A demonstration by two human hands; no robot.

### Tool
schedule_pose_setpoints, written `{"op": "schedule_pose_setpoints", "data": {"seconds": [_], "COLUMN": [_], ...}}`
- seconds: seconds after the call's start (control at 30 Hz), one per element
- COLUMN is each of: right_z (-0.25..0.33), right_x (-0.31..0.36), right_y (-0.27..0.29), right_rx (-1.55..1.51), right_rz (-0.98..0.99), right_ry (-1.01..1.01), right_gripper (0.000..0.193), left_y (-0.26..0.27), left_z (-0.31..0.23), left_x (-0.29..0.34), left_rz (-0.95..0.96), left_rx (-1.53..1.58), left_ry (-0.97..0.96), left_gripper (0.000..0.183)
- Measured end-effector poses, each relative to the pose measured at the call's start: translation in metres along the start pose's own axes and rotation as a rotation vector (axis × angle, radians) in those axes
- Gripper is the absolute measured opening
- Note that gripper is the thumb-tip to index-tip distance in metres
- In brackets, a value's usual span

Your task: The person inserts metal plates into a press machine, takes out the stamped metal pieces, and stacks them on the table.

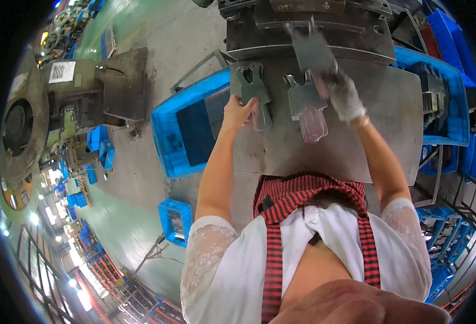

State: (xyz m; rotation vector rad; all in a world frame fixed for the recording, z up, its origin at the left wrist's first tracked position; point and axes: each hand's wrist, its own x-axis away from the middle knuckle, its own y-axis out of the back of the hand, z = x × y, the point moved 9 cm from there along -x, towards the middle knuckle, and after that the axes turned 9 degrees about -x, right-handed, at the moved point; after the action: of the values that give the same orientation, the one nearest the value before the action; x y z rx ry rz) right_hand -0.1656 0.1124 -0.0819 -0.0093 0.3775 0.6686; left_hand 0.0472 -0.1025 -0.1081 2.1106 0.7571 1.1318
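Note:
My left hand [240, 112] is bare and closed, its thumb and fingers pinching the edges of a flat grey metal plate [253, 89] with a hooked, forked far end and a rounded near end. The plate lies on the metal table [330, 156], and whether more plates lie under it I cannot tell. My right hand [348, 100], in a whitish glove, is raised at the far side, its fingers blurred around the near end of another metal plate [312, 49]. Between my hands rests a small pile of similar plates [307, 100], overlapping and forked end away from me.
A dark steel machine bed [308, 35] stands along the table's far edge. To the left is a large blue bin [165, 146]; at the right another blue bin [462, 102] holds stacked plates [431, 94]. A small blue crate [175, 221] sits on the floor at left.

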Motion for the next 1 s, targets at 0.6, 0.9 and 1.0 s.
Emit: {"op": "schedule_pose_setpoints", "data": {"seconds": [0.6,0.9,1.0], "right_z": [0.025,0.069,0.070], "right_x": [0.077,0.030,0.001], "right_y": [-0.019,-0.070,-0.083], "right_rx": [0.729,-0.335,0.035], "right_rz": [0.392,0.297,-0.047], "right_ry": [-0.626,-0.692,0.185], "right_gripper": [0.073,0.035,0.032], "left_y": [0.016,0.051,0.011], "left_z": [-0.016,-0.057,-0.125], "left_x": [0.020,0.024,0.019], "left_rz": [-0.435,-0.295,-0.068], "left_rx": [-0.174,0.651,0.812], "left_ry": [-0.203,-0.302,-0.444], "left_gripper": [0.065,0.027,0.034]}}
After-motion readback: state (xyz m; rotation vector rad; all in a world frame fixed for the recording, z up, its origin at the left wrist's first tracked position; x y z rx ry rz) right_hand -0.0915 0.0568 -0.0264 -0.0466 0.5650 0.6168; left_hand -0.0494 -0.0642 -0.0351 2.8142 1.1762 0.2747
